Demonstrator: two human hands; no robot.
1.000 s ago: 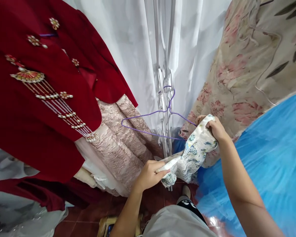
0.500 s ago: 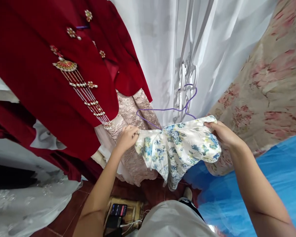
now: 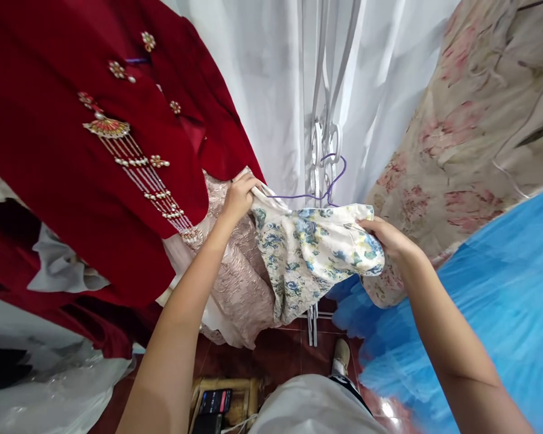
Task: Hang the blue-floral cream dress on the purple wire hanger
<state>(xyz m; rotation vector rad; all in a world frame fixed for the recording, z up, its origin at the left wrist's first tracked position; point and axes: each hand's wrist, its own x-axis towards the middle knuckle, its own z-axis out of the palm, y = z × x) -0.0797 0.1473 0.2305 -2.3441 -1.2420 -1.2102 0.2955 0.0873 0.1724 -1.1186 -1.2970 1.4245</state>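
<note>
Both hands are gripping a small floral garment (image 3: 314,253) at mid frame, stretched across a purple wire hanger (image 3: 319,190) that is hooked on a white metal grille (image 3: 323,144) at upper centre. The left hand (image 3: 239,196) is pinching the garment's left top corner, fingers closed on the cloth, just beside the red embroidered dress (image 3: 85,150) filling the upper left. The right hand (image 3: 382,235) is clenching the right top corner, thumb on top, cloth bunched under the palm.

The garment is looking light and thin: it is drooping and folding freely between the two hands, with the lower part hanging loose toward the floor. Soft, no stiffness at all, slight sheen, so probably a bit slippery on the thin wire. Not fragile, but a wire end could snag it. Best hold looks like the shoulder seams or top edge, where the hands are now; grabbing lower would just bunch it up.

The hanger is mostly hidden behind the cloth, only the hook and part of the left arm showing; cannot tell whether the wire is inside the garment.

Around it: a beige lace dress (image 3: 235,283) is hanging lower left of the garment, a white curtain (image 3: 262,78) behind, flowered fabric (image 3: 470,120) at upper right, blue tulle (image 3: 493,283) at lower right. A phone (image 3: 215,401) is lying on a wooden stool (image 3: 248,392) at bottom centre.
</note>
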